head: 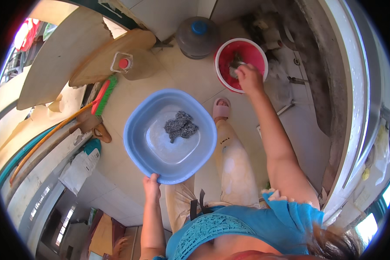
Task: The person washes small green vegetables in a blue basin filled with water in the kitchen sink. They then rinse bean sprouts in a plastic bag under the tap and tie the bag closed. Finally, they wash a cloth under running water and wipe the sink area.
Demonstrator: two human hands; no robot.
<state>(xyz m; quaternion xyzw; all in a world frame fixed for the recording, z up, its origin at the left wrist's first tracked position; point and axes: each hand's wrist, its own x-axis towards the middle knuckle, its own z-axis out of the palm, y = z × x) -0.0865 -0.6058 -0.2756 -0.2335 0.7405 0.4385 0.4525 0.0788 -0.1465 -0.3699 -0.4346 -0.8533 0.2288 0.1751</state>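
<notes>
My left hand [152, 187] grips the near rim of a blue plastic basin [136, 136], with the thumb over the edge. A grey metal scouring pad [181, 126] lies on the basin's wet-looking floor. My right hand [250, 78] reaches over the near side of a red bucket [259, 58] with a white rim. Its fingers are bent close together beside a small greyish, shiny item [235, 69] inside the bucket. Blur hides whether the fingers hold that item. Some dark scraps also show in the bucket.
A large water jug [196, 40] with a blue cap stands left of the bucket. A red-capped plastic jug [139, 65] and a green-bristled broom [102, 97] are farther left. My slippered foot [221, 109] is on the tiled floor below the bucket. A white-framed edge [354, 97] runs along the right.
</notes>
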